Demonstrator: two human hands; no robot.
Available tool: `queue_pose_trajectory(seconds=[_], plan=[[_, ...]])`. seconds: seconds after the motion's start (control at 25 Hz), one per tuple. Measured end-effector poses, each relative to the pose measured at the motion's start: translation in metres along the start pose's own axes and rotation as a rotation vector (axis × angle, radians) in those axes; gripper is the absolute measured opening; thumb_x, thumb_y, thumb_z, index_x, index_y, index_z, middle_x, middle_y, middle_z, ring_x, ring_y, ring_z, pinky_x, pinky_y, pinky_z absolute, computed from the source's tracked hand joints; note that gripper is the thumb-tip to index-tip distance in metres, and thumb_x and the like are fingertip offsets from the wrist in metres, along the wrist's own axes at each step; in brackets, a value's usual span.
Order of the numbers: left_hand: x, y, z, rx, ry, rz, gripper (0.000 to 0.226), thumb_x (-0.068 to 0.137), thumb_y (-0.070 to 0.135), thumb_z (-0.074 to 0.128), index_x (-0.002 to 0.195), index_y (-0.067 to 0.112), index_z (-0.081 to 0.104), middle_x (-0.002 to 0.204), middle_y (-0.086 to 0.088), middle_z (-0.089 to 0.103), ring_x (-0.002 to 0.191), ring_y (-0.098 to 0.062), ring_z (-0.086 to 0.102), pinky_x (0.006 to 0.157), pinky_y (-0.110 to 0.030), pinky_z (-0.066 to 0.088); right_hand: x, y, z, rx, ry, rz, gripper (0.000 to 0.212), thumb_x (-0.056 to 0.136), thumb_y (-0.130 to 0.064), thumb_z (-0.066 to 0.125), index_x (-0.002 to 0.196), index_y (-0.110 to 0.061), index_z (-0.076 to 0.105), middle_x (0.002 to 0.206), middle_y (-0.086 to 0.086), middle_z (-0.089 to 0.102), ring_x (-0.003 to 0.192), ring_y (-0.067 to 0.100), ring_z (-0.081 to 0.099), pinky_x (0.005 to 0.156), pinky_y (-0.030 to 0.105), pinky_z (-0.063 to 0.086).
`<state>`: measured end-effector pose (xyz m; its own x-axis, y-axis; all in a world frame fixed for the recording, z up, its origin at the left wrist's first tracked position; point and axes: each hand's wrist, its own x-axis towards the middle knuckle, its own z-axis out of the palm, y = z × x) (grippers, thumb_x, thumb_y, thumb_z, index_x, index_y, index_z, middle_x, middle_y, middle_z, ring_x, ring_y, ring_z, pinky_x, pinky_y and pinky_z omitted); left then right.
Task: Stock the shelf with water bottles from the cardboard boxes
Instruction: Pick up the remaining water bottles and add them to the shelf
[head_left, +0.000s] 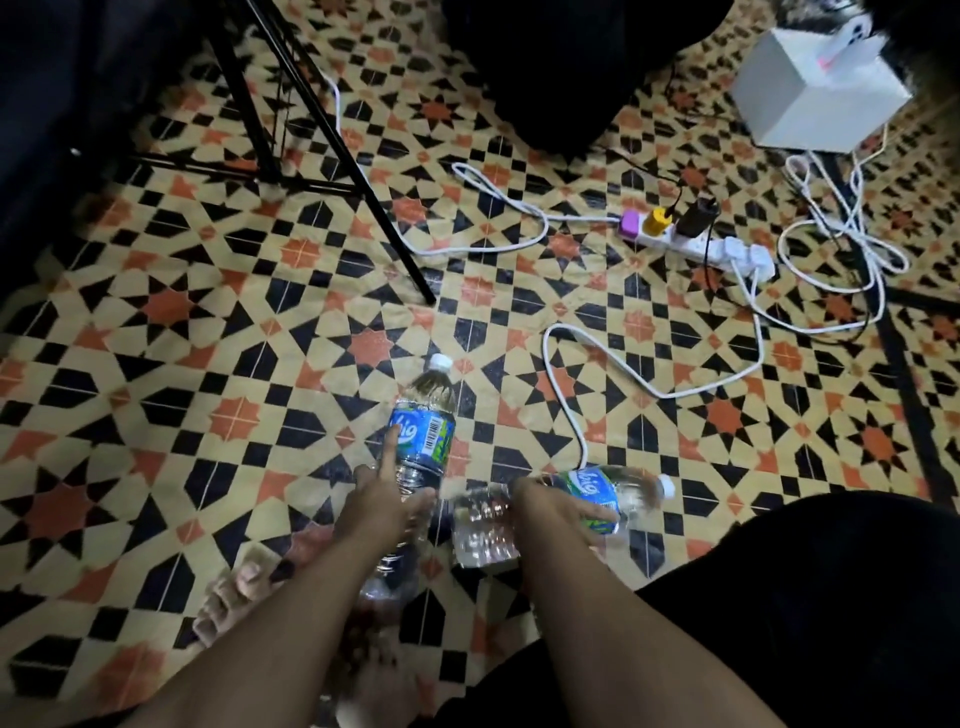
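Water bottles, full, heavy and smooth-walled: left hand clasps one at its lower body, right hand another mid-label, above the tiled floor.

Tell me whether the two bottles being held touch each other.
Apart. The head view shows patterned floor between the left hand's bottle and the right hand's bottle.
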<state>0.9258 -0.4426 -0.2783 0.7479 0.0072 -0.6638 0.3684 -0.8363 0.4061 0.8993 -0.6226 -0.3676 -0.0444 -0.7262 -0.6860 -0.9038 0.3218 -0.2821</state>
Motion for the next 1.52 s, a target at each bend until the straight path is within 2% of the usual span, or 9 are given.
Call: queue_pose_trajectory(seconds=[0.16,0.4,0.64,0.84,0.96,1.12,1.24,1.4,1.52], plan=[[0.013,-0.012,-0.013,0.049,0.093,-0.029,0.11,0.082,0.049,0.072,0.155,0.034,-0.008,0.149,-0.017,0.033,0.127,-0.039,0.048,0.097,-0.052,0.047,-0.084,-0.01,-0.055,-0.211,0.006,-0.044,0.134,0.065,-0.025,0.088,0.154,-0.022,-0.012,0.155,0.015,0.019,0.13,0.044,0.038,0.102,0.051,0.041],[0.02,-0.014,-0.013,0.077,0.062,-0.106,0.12,0.066,0.057,0.082,0.154,0.016,0.012,0.156,-0.016,0.018,0.143,-0.036,0.025,0.108,-0.053,0.039,-0.063,-0.006,-0.056,-0.009,-0.018,0.033,0.131,0.043,-0.038,0.091,0.144,-0.017,0.009,0.138,0.022,0.037,0.123,0.046,0.043,0.101,0.06,0.041],[0.029,-0.011,-0.004,-0.054,0.08,-0.143,0.107,0.058,0.051,0.089,0.141,0.01,0.038,0.138,-0.016,0.05,0.126,-0.033,0.051,0.095,-0.043,0.052,-0.062,0.006,-0.06,0.072,0.063,-0.036,0.106,0.058,-0.034,0.092,0.137,-0.004,0.028,0.133,0.023,0.049,0.12,0.042,0.053,0.102,0.051,0.045],[0.015,-0.018,-0.009,-0.153,0.156,-0.153,0.097,0.054,0.046,0.092,0.135,0.014,0.047,0.126,-0.012,0.06,0.112,-0.029,0.059,0.084,-0.039,0.056,-0.09,0.005,-0.049,0.066,-0.064,-0.253,0.082,0.059,-0.029,0.094,0.117,-0.009,0.04,0.103,0.013,0.057,0.093,0.03,0.058,0.081,0.034,0.047],[-0.003,-0.024,-0.022,-0.282,0.248,-0.146,0.086,0.057,0.038,0.092,0.129,0.014,0.051,0.12,-0.008,0.062,0.101,-0.024,0.059,0.067,-0.03,0.053,-0.117,-0.009,-0.039,0.07,-0.183,-0.393,0.114,0.032,-0.046,0.099,0.124,-0.018,0.038,0.108,0.007,0.061,0.097,0.03,0.063,0.086,0.042,0.055],[-0.045,-0.015,-0.074,-0.488,0.481,-0.174,0.085,0.054,0.046,0.092,0.122,0.015,0.052,0.114,-0.008,0.063,0.102,-0.027,0.063,0.082,-0.041,0.057,-0.166,-0.03,-0.05,0.058,-0.261,-0.609,0.081,0.06,-0.033,0.093,0.124,-0.015,0.045,0.11,0.007,0.062,0.102,0.028,0.061,0.091,0.034,0.047],[-0.089,-0.002,-0.132,-0.708,0.677,-0.171,0.09,0.056,0.043,0.092,0.128,0.008,0.051,0.121,-0.01,0.06,0.112,-0.032,0.06,0.091,-0.04,0.053,-0.22,-0.044,-0.069,0.087,-0.392,-0.742,0.087,0.059,-0.035,0.093,0.129,-0.013,0.047,0.111,0.007,0.065,0.108,0.031,0.063,0.093,0.036,0.049],[-0.17,-0.001,-0.211,-0.901,0.892,-0.006,0.083,0.054,0.037,0.095,0.12,0.006,0.057,0.114,-0.007,0.065,0.107,-0.024,0.064,0.09,-0.038,0.055,-0.306,-0.062,-0.11,0.088,-0.603,-0.967,0.11,0.063,-0.036,0.092,0.15,-0.016,0.028,0.143,0.014,0.05,0.13,0.034,0.048,0.109,0.042,0.04],[-0.247,-0.011,-0.252,-0.811,1.126,0.086,0.079,0.05,0.047,0.093,0.112,0.012,0.058,0.097,0.003,0.067,0.096,-0.017,0.063,0.087,-0.027,0.051,-0.367,-0.065,-0.14,0.086,-0.66,-1.161,0.091,0.061,-0.036,0.093,0.135,-0.021,0.042,0.136,0.011,0.057,0.119,0.03,0.057,0.102,0.04,0.046]])
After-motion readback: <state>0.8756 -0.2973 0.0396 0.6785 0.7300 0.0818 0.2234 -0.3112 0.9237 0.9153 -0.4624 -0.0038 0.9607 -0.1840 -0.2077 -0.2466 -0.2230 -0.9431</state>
